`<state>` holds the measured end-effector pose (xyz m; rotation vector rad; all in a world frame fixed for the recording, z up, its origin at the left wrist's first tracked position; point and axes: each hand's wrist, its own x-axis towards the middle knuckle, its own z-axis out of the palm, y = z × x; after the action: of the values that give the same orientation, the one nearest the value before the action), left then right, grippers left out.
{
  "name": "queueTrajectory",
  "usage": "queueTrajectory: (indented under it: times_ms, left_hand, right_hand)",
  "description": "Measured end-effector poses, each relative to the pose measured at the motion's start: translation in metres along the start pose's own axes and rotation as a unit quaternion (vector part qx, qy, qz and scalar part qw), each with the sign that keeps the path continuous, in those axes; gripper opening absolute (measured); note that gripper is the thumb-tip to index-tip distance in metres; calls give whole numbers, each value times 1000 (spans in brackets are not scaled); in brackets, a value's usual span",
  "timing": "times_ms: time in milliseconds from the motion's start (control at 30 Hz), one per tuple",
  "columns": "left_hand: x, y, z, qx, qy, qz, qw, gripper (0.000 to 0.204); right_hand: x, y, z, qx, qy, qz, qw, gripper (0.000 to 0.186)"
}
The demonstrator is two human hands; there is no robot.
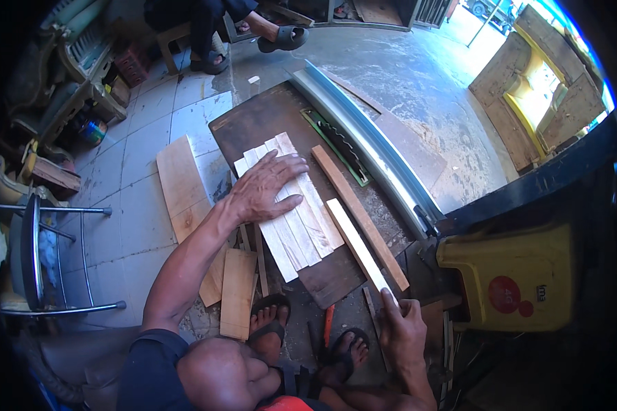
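My left hand lies with fingers spread across several pale wooden strips, which sit side by side on a dark saw table. Lower right, my right hand grips the near end of a single pale strip, whose far end rests on the table. A browner batten lies parallel to it, toward the saw blade. The blade shows in a slot in a green-edged plate, beside a long metal fence rail.
Boards lean or lie at the table's left. A chrome-framed chair and stacked furniture stand further left. A person's sandalled feet show at the top. At right are a yellow plastic stool and a wooden frame.
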<state>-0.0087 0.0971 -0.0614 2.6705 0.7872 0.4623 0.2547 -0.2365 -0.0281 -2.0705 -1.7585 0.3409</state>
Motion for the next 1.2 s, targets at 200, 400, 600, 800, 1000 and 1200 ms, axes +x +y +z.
queueTrajectory:
  times_ms: [200, 400, 600, 800, 1000, 1200]
  left_hand:
    - [-5, -1, -6, 34, -35, -11, 999, 60]
    - [3, 2, -3, 28, -41, 11, 999, 60]
    - [-3, 8, -14, 46, -54, -4, 997, 60]
    - [6, 16, -11, 49, -51, 6, 997, 59]
    - [-1, 6, -10, 43, -65, -7, 997, 59]
    - [4, 9, -11, 46, -56, 0, 997, 58]
  right_hand:
    - [36, -33, 13, -71, -17, -25, 997, 69]
    - [83, -34, 43, -82, 31, -98, 991, 67]
    - [120, -40, 61, -35, 44, -130, 990, 61]
    - [142, -35, 63, 65, 23, -155, 986, 61]
    - [149, -40, 74, 97, 63, -199, 973, 53]
    - [139, -42, 80, 140, 109, -143, 974, 43]
